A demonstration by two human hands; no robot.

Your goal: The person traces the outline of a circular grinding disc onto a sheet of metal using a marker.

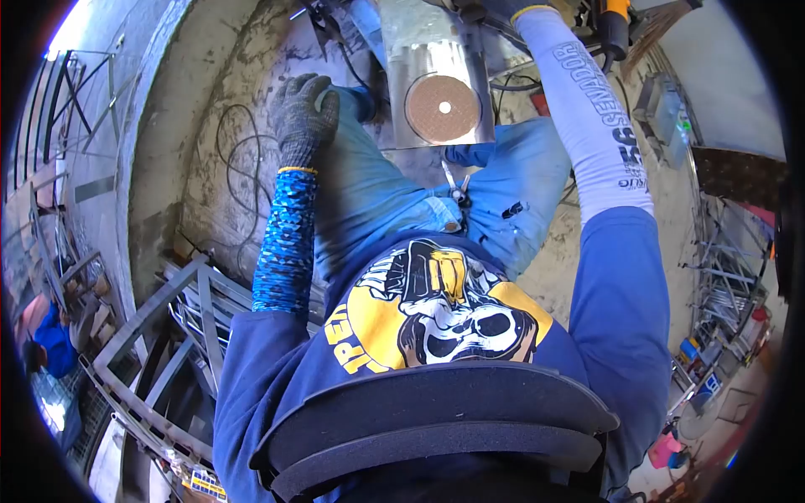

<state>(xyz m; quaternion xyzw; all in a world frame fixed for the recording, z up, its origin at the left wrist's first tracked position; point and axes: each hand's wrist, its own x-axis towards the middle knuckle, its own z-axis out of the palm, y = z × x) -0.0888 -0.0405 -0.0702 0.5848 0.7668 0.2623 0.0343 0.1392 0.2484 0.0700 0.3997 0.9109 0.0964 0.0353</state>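
My left hand (303,117), in a dark grey knit glove with a blue patterned sleeve, lies over my left knee. Its fingers are stretched out with the thumb apart, and nothing is in it. At the top edge, my right hand (531,7) shows only in part beyond a yellow glove cuff; its fingers are hidden. Between my knees is a shiny metal sheet (432,54), and a brown abrasive cutting disc (426,117) with a centre hole lies flat on it. An orange and black tool (616,29) is just right of my right hand.
A dark cable (225,155) loops over the stained floor at left, beside a low concrete wall (155,159). Welded metal frames (151,335) stand at lower left. More metal racks and clutter (725,293) are at right. A person in blue (57,339) is at far left.
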